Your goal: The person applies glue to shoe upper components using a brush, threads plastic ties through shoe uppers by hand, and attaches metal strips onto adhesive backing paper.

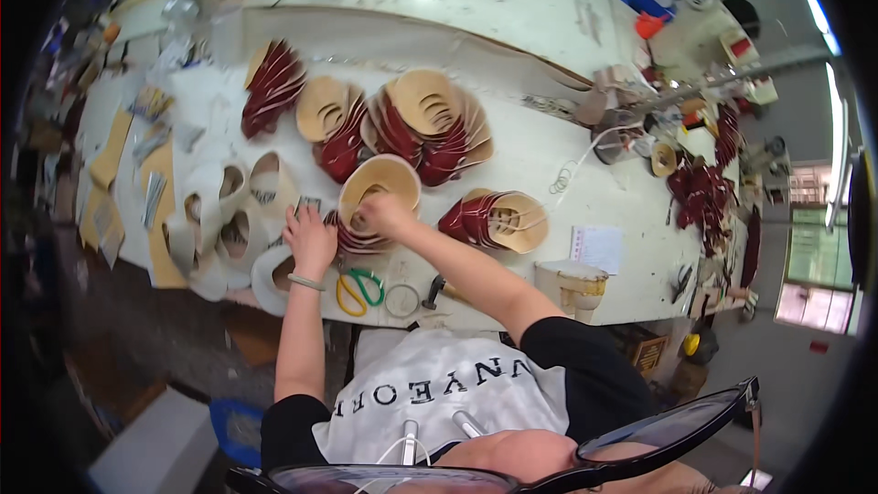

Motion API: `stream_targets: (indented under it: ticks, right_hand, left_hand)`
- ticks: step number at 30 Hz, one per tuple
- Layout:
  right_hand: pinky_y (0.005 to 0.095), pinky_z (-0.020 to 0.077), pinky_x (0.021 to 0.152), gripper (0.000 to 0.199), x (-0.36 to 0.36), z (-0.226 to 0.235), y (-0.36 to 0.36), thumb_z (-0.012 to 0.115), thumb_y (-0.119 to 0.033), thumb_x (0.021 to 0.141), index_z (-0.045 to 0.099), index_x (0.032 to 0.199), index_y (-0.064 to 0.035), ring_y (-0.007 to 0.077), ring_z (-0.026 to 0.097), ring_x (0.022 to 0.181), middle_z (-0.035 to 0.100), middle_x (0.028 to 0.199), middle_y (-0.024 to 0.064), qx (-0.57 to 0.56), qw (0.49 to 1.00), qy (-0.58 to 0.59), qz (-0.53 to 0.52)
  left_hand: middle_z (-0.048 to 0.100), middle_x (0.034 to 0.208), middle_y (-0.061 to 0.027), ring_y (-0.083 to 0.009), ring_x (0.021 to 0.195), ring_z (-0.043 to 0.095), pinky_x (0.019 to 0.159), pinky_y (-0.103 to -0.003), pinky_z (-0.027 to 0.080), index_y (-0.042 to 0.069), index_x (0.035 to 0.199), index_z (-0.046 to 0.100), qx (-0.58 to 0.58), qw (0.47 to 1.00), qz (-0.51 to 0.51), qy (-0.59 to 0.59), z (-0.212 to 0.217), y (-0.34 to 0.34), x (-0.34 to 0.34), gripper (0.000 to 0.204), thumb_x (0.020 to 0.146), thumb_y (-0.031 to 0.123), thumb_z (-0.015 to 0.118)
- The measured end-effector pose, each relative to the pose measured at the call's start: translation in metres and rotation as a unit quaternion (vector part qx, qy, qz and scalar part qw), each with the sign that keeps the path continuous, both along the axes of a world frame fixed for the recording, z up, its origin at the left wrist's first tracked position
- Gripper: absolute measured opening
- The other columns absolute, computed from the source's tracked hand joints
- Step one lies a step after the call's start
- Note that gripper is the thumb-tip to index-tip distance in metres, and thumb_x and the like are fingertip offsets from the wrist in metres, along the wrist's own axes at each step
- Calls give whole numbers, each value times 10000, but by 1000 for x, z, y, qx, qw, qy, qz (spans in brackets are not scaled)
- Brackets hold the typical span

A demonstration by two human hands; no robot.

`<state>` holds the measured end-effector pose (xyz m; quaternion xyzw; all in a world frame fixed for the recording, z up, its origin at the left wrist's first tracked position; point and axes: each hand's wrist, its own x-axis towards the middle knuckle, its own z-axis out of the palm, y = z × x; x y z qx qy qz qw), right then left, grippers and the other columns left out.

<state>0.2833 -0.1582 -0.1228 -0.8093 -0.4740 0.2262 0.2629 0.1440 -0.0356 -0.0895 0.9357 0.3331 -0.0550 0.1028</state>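
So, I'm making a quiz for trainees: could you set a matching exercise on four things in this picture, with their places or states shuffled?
1. Left hand
2. Right hand
3. Paper sheet
4. Round tub

A. Flat on the white table, just beyond the tub
B. At the opening of a beige-topped stack
C. Has a bracelet at its wrist
D. By the table's front edge

Pairs: 1-C, 2-B, 3-A, 4-D

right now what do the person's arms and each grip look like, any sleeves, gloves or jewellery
The left sleeve and right sleeve are short and black, on a shirt with a white front. Both forearms are bare. Neither the left grip nor the right grip wears a glove. A thin pale bracelet circles the left wrist; none shows on the right.
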Motion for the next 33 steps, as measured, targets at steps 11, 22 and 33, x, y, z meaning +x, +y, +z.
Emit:
stream_targets:
  ticks: [11, 22, 33]
  right_hand:
    - [436, 517, 753, 214, -27, -16, -46, 630, -157, 708, 704, 856, -19, 363, 657, 822, 658, 851, 238, -106, 963, 134, -210]
    - [356, 507, 692, 220, -65, 16, -98, 694, -174, 734, 680, 880, -10, 276, 661, 732, 667, 785, 192, 209, 918, 223, -254]
    - [337, 501, 743, 183, -24, -19, -126, 614, -73, 752, 668, 906, 10, 234, 644, 789, 686, 857, 145, 106, 919, 308, -224]
  left_hand:
    - [603, 1057, -202, -322, 985, 575, 904, -361, 437, -29, 1108, 613, -360, 911, -31, -199, 3, -27, 16, 309, 903, 187, 530]
    - [667, 968, -103, -147, 833, 631, 758, -259, 507, -64, 1058, 618, -682, 625, 265, -272, 7, -74, -26, 208, 880, 26, 557]
    - [667, 985, -73, -154, 874, 640, 773, -276, 524, -53, 1080, 641, -703, 692, 126, -105, 1, -73, 14, 233, 912, 48, 515]
